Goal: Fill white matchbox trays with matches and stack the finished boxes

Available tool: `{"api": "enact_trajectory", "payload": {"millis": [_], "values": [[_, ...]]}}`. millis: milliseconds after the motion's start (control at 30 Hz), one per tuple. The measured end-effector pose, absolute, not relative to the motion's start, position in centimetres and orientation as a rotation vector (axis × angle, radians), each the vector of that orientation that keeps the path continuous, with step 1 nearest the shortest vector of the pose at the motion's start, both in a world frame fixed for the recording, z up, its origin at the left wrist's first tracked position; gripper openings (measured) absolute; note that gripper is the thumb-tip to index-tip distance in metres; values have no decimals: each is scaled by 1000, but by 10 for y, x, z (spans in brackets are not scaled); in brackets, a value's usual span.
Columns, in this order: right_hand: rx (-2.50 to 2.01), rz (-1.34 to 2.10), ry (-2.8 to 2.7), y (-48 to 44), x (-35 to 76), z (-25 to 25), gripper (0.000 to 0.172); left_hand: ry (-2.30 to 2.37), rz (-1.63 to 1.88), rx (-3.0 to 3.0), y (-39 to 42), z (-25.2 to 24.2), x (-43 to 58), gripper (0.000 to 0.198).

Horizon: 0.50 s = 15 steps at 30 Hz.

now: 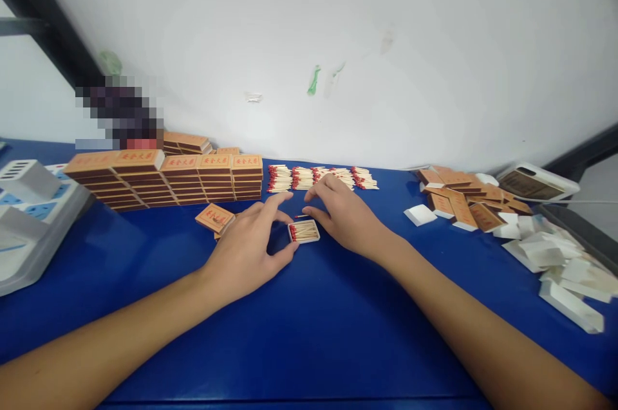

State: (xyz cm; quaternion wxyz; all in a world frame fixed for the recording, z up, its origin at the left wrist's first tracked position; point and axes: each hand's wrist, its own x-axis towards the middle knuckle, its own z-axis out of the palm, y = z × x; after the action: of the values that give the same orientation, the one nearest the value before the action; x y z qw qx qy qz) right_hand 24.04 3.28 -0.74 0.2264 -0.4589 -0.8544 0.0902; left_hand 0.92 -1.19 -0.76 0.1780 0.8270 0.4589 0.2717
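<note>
A small white matchbox tray (316,230) filled with red-tipped matches (304,232) rests on the blue table. My left hand (253,242) holds it at its left end, thumb at the near edge and a fingertip at the far left corner, index finger lifted. Just beyond the tray, my right hand (345,214) hovers with thumb and index finger parted. A single match (302,215) shows by the right thumb's tip, its far end hidden. Behind the hands, matches lie in several bunches (302,178) along the wall.
Orange matchboxes (181,172) are stacked in rows at back left, with a few loose boxes (212,217) before them. A power strip (43,230) stands far left. At right are piled matchbox sleeves (461,204), white trays (570,268) and a white-cased object (535,181).
</note>
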Motion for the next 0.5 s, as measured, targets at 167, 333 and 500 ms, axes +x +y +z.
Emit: {"api": "enact_trajectory", "payload": {"millis": [167,333,500], "values": [[-1234,376,-2407,39,244,-12,11,1304,778,2349,-11,-9,8,72],[-1252,490,-2414,33,253,-10,9,1284,784,2350,-12,-8,9,71],[-1218,431,-2397,24,252,0,10,1284,785,2360,-12,-8,9,71]]}}
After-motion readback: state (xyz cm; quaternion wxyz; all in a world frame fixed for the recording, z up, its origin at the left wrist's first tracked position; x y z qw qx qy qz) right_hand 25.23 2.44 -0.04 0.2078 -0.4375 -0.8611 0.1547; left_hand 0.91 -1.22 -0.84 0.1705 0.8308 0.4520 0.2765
